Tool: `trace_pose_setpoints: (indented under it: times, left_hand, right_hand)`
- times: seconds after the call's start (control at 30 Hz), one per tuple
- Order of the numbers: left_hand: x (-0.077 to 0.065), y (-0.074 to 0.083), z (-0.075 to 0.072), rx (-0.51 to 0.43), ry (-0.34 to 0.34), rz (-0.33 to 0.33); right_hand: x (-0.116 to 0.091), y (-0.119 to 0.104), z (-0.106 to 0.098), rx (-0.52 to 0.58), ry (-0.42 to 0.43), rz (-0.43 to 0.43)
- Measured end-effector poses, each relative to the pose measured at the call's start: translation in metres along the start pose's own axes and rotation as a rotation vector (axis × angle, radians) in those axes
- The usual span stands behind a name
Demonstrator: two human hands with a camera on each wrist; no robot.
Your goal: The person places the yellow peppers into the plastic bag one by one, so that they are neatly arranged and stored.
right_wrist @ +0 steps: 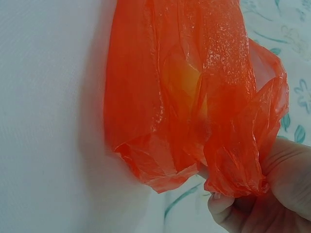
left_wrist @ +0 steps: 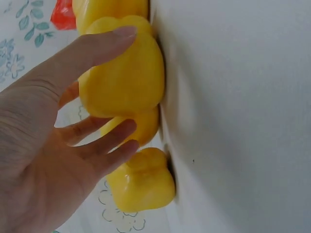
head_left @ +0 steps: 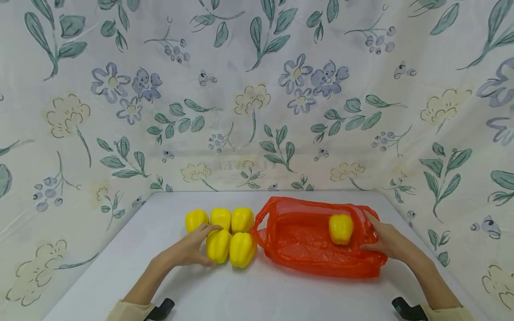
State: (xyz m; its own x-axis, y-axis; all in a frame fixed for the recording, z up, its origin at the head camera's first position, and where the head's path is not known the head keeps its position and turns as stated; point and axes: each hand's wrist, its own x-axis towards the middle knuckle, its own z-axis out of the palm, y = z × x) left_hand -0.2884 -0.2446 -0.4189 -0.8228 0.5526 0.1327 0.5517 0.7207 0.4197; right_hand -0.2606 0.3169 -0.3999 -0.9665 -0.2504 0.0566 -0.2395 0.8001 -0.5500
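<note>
My left hand reaches round a yellow bell pepper in the front row, left of centre. In the left wrist view the thumb lies across this pepper, and the index finger is partly hidden behind it. Another yellow bell pepper touches it on the right. A red plastic bag lies spread on the right of the table. One yellow bell pepper sits at its right part. My right hand grips the bag's right end, with the crumpled film bunched between thumb and fingers in the right wrist view.
Three more yellow bell peppers form a back row: left, middle and right. The bag's handle loop reaches close to the rightmost peppers. A floral cloth hangs behind the white table.
</note>
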Motion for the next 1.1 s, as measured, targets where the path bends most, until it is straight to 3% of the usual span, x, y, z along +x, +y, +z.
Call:
trace_pose_setpoints:
  times: [0.27, 0.53, 0.73, 1.1]
  left_hand:
    - [-0.004, 0.005, -0.001, 0.060, 0.017, -0.021]
    - [-0.004, 0.010, -0.013, 0.093, 0.054, -0.009]
    - [-0.001, 0.016, -0.025, 0.059, 0.097, -0.007]
    - [0.018, 0.038, -0.042, 0.033, 0.152, 0.105]
  right_hand:
    - [0.001, -0.002, -0.001, -0.003, -0.020, 0.022]
    - [0.003, 0.000, -0.001, 0.009, -0.015, 0.018]
    - [0.004, 0.000, -0.002, 0.004, -0.016, 0.024]
    - [0.004, 0.001, -0.004, 0.004, -0.018, 0.034]
